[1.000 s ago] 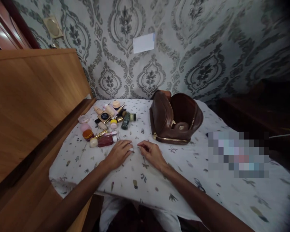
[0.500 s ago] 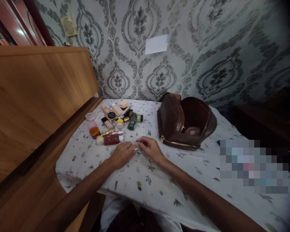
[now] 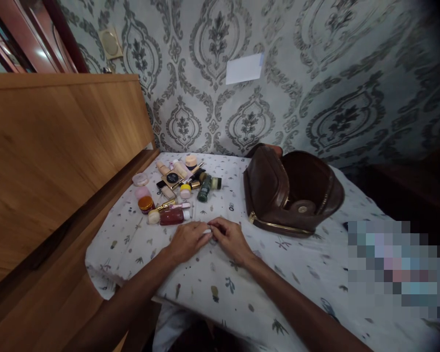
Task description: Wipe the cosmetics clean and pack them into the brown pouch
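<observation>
My left hand and my right hand meet over the near part of the table, both with fingers closed. Between their fingertips shows a bit of a small white thing, too covered to name. Just beyond my left hand lies a bottle of dark red liquid with a white cap. Behind it are a lip gloss tube, an amber jar, a yellow-lidded jar, a dark green bottle and a black-centred compact. To the right of my hands stands a brown leather bag, unzipped and gaping.
A white patterned cloth covers the table. A wooden cabinet borders it on the left, and a patterned wall rises behind. On the right side lies a blurred-out item. A white paper is on the wall.
The view has shifted slightly, so the scene sits a little lower and further right. My right fingertips have come closer to my left hand, at the small white thing.
</observation>
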### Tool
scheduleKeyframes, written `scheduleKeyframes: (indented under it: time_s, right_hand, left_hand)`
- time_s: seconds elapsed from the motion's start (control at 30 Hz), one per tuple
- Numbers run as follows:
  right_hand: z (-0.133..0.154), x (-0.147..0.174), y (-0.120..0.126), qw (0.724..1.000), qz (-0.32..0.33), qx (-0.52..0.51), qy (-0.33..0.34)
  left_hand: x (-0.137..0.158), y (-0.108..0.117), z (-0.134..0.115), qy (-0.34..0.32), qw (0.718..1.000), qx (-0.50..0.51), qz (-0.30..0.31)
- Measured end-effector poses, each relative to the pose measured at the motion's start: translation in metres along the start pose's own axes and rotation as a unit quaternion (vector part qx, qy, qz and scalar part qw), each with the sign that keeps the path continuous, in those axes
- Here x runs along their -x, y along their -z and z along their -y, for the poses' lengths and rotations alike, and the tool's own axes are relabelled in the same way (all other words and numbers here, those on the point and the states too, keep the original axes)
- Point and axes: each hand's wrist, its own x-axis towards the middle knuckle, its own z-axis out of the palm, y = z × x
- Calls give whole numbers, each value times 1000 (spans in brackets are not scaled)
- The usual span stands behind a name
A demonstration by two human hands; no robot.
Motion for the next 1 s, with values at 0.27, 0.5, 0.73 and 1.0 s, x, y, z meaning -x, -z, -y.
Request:
scheduleKeyframes:
  time_s: [0.27,0.5,0.73,1.0]
  right_hand:
    - [-3,-1,-1,1000,-1,1,4]
    - [-7,-3,-2,999,-5,-37,-16]
    - [-13,-17,0,999,7,-30,-24]
    - [13,-101,7,995,-12,95,-16]
  left_hand:
    - [-3,1,-1,-14,999,-43,-30]
    - [-2,-3,0,8,999,-23,-31]
    - [-9,11,-11,49,999,3,4]
    - [-35,43,-133,-246,924,126,263]
